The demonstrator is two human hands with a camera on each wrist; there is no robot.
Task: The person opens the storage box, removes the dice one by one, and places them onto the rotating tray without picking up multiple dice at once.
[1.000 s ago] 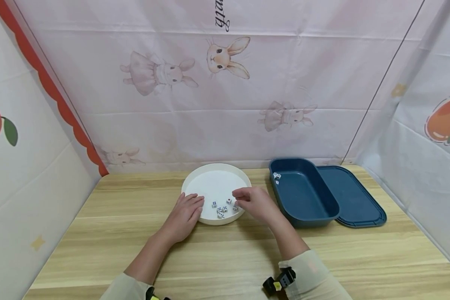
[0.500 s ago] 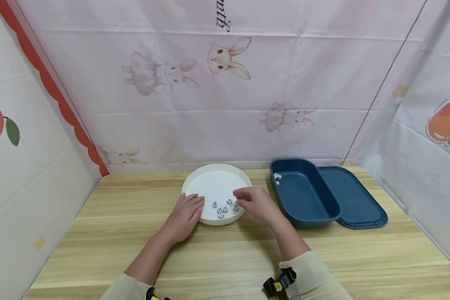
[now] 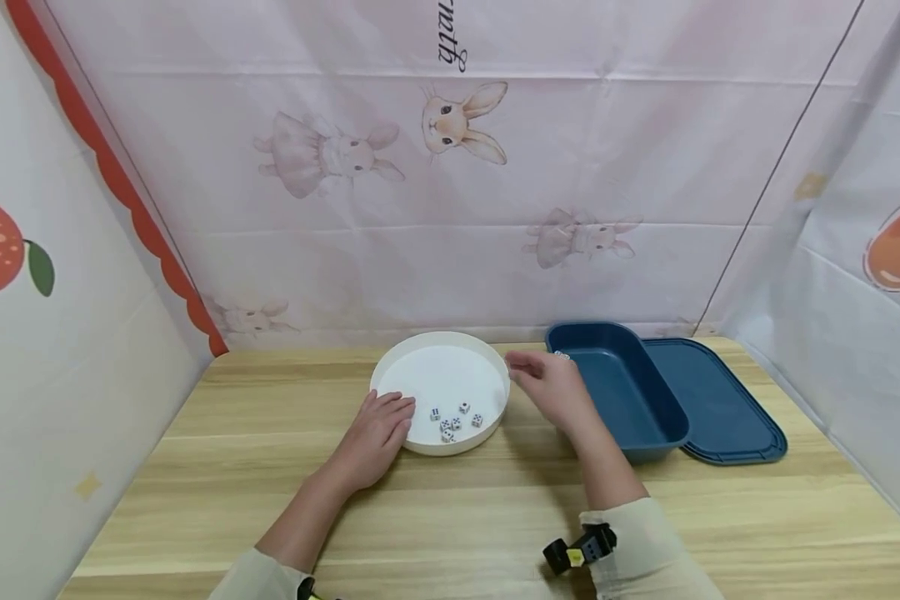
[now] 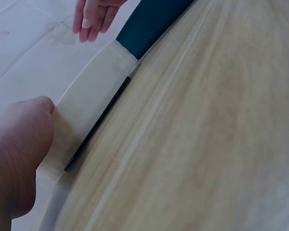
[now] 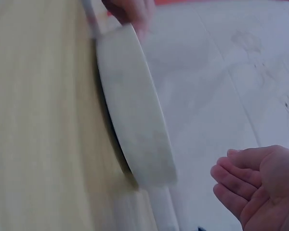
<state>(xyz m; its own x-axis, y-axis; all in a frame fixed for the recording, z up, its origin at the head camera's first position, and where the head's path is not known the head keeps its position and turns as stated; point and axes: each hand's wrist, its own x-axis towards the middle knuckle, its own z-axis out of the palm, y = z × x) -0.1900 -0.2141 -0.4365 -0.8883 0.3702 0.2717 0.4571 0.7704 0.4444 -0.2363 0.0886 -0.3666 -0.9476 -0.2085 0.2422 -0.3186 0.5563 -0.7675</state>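
Several white dice (image 3: 456, 423) lie loose near the front of a round white tray (image 3: 442, 337). My left hand (image 3: 375, 437) rests on the tray's left rim with its fingers reaching straight over the edge. In the left wrist view, that hand's thumb side lies along the rim. Between the tray and a deep blue box (image 3: 615, 383), my right hand (image 3: 551, 385) hovers, thumb close to the bent fingers. In the right wrist view its thumb tip meets the index finger; I cannot tell whether something small is hidden between them. A few dice (image 3: 562, 356) show inside the box's left end, partly covered by this hand.
A blue lid (image 3: 720, 400) lies flat to the right of the box, partly behind it. The wooden table (image 3: 435, 525) ends at a fabric wall (image 3: 390, 275) close behind the tray and box. White fabric panels stand on both sides.
My right hand has left its place over the tray's right side and moved right toward the blue box. The left hand stays on the rim. The head view has shifted slightly.
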